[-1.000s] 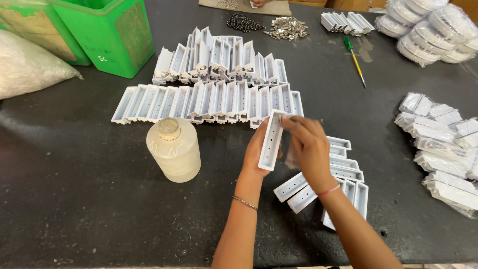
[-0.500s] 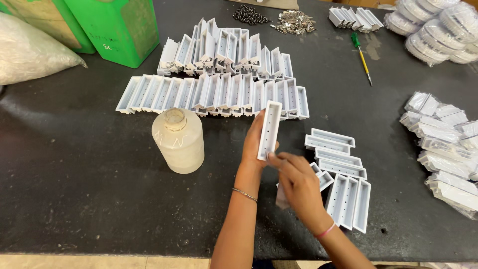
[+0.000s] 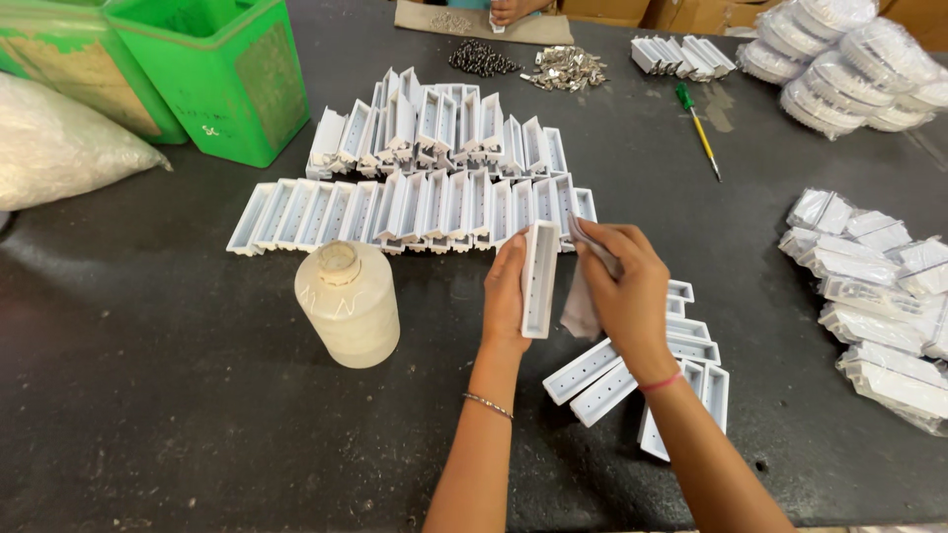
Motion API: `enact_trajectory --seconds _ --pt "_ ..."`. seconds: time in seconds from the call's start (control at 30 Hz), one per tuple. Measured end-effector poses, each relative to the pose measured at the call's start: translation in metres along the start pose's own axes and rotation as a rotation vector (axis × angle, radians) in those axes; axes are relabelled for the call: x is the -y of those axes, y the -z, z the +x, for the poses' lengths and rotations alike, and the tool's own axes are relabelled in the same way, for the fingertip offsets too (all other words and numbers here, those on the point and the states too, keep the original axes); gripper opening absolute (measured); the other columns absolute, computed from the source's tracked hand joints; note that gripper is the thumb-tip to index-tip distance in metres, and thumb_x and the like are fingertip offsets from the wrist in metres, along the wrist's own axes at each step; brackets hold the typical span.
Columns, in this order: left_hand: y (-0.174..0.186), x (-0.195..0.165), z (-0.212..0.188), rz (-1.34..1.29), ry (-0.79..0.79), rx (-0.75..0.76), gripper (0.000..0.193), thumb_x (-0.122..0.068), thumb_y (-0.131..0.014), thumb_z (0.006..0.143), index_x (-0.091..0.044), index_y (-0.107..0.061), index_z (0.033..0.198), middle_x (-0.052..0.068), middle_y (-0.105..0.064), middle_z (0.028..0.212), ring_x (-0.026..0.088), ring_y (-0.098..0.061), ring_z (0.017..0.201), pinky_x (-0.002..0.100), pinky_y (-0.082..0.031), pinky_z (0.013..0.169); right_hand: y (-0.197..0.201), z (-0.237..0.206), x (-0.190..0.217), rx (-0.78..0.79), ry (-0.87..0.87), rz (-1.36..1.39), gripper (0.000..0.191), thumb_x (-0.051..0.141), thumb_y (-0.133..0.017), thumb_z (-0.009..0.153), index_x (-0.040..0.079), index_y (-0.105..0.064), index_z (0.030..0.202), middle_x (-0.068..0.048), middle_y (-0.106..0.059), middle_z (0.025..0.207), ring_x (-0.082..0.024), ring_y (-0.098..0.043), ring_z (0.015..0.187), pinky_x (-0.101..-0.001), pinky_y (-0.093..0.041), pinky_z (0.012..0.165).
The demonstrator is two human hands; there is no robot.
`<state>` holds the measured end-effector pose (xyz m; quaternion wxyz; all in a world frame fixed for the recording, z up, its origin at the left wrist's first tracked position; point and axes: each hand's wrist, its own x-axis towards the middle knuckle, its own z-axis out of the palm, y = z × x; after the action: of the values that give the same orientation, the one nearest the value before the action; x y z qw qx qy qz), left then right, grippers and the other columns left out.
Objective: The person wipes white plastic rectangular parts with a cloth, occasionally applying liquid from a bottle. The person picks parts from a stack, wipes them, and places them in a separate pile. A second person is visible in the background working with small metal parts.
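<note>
Standing upright at the centre of the tabletop [image 3: 148, 415], the white plastic tray [image 3: 539, 278] is clamped in the left hand [image 3: 507, 291]. The right hand [image 3: 627, 286], down at five o'clock half a second ago, has come back up, pinching a grey cloth [image 3: 583, 301] against it, so wiping resumes. A cream bottle [image 3: 348, 303] stands at nine o'clock, loose trays [image 3: 671, 370] at four.

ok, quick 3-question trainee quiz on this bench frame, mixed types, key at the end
1. True or false: the left hand holds a white channel piece upright.
2. What does the right hand hold? A) screwdriver B) grey cloth C) bottle
3. What stands on the table left of the left hand?

Key: 1 true. 2 B, the grey cloth. 3 the cream plastic bottle.
</note>
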<state>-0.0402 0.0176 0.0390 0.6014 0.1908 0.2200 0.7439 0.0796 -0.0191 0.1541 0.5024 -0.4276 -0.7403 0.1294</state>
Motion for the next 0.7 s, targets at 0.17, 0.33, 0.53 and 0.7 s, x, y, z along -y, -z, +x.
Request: enact_trajectory --seconds 0.17,0.33,0.53,0.7 --pt "-0.006 0.000 -0.004 -0.024 0.013 0.002 0.042 -0.033 -0.061 0.102 -0.005 -0.066 0.132 0.006 -0.071 0.114 0.012 -0.067 0.098 0.028 -0.057 0.086 -0.019 0.007 0.000 0.008 0.024 -0.048 0.033 -0.004 -0.066 0.090 0.005 -0.073 0.121 -0.011 -0.069 0.111 -0.025 -0.070 0.090 -0.0316 -0.054 0.077" --pt "0.003 0.008 -0.002 0.001 0.008 0.005 0.040 -0.033 -0.062 0.104 -0.004 -0.066 0.131 0.006 -0.070 0.114 0.012 -0.067 0.098 0.027 -0.057 0.084 -0.022 0.003 -0.002 0.021 0.265 -0.209 0.040 -0.007 -0.069 0.086 0.004 -0.073 0.123 -0.010 -0.068 0.114 -0.031 -0.064 0.099 -0.0391 -0.053 0.086" --pt "0.008 0.026 0.002 -0.067 0.060 0.019 0.040 -0.032 -0.063 0.101 -0.006 -0.065 0.131 0.004 -0.070 0.109 0.011 -0.067 0.093 0.027 -0.058 0.079 -0.019 -0.005 -0.010 0.104 0.316 -0.227 0.037 -0.009 -0.066 0.089 0.006 -0.075 0.121 -0.010 -0.070 0.117 -0.031 -0.065 0.104 -0.0393 -0.054 0.089" --pt "0.009 0.017 0.002 -0.122 0.103 -0.015 0.040 -0.034 -0.065 0.100 -0.006 -0.065 0.130 0.004 -0.069 0.104 0.014 -0.066 0.086 0.029 -0.057 0.071 -0.013 -0.038 -0.004 0.222 0.236 -0.175 0.033 -0.007 -0.065 0.087 0.009 -0.077 0.114 -0.011 -0.071 0.113 -0.027 -0.068 0.102 -0.0372 -0.056 0.087"
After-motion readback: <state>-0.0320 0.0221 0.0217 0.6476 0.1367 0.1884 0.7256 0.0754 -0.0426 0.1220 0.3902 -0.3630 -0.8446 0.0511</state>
